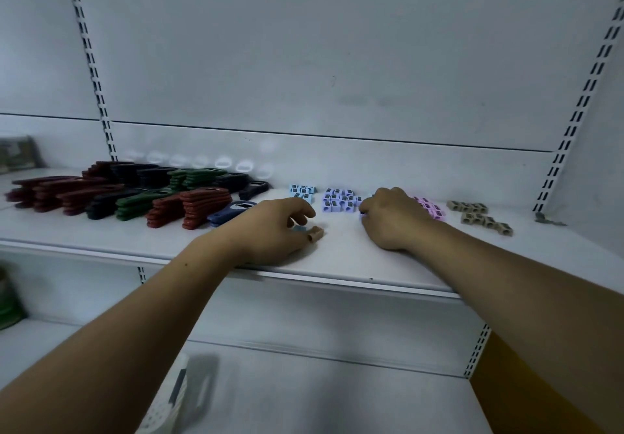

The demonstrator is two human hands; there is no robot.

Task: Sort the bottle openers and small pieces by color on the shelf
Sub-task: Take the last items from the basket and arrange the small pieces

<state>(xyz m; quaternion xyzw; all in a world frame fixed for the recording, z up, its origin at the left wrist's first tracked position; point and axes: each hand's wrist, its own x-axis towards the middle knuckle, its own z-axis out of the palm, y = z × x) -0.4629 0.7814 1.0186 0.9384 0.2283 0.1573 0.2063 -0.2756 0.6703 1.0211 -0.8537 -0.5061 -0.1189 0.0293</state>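
On the white shelf (337,265), openers (135,197) are stacked left and pieces grouped right. A tan piece (315,232) is touched by the curled left hand (277,227); whether it is pinched cannot be told. The right hand (391,221) is curled by the purple pieces (337,200), its grip hidden. Carrying the tan piece right to the tan group (479,216) is judged next.

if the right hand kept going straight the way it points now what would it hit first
Probably the purple pieces: the right hand points back and left along the shelf, and that cluster lies just past its knuckles. Nothing else shows between them, though depth is hard to judge.
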